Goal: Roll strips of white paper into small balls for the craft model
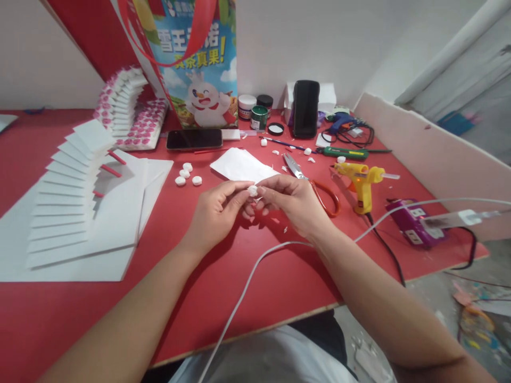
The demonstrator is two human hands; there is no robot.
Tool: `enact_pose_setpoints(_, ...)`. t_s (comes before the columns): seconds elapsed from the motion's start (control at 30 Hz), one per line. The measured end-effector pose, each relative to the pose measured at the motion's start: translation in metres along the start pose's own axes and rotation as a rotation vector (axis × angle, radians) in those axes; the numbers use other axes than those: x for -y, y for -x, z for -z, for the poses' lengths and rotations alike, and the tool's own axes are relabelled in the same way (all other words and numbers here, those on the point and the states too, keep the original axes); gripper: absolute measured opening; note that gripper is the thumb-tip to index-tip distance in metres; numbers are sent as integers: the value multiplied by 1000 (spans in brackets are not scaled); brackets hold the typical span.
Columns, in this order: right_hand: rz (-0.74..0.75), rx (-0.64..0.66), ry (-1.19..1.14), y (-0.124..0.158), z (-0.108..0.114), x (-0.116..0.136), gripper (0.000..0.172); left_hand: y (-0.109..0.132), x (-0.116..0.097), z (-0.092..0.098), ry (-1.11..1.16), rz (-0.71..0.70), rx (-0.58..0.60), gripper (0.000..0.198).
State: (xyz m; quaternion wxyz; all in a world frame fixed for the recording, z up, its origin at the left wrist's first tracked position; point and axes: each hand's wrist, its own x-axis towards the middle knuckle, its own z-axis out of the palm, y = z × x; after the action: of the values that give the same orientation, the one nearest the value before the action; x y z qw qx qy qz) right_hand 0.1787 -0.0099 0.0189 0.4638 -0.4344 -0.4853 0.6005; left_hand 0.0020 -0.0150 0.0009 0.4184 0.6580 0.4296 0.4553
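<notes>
Take the small white rounded piece [253, 190], whose material is too small to tell, as the clock's centre, with 12 pointing away from the person. It is held up over the red flat tabletop [223, 298], pinched from 2 sides: the left hand [217, 213] grips it with thumb and index fingertips at 9 o'clock, and the right hand [293, 205] closes thumb and index on it from 3. The lower fingers curl underneath, partly hidden.

For good work at this size, use only the fingertip pads, steady the piece with 1 hand and adjust with the other, and press lightly, since hard squeezing could flatten its rounded form. The 4 matching small white pieces [180, 181] between 9 and 10 o'clock make a handy reference for shape. Mind the orange-handled metal scissors [327, 199] beside the right hand towards 2 and 3, and the thin white cable [239, 303] running from 6 beneath the right forearm.
</notes>
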Motion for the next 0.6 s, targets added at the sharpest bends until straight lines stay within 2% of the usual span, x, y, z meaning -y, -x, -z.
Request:
enact_pose_setpoints(0.13,16,-11,65,2,-1,3,22,-2,-2,-2,102,96,-6,27)
enact_pose_setpoints(0.23,39,-21,76,3,-5,1,25,-3,-2,-3,98,121,-38,26)
enact_pose_setpoints(0.6,13,-43,21,2,-8,-4,29,2,-1,-9,27,39,-96,22)
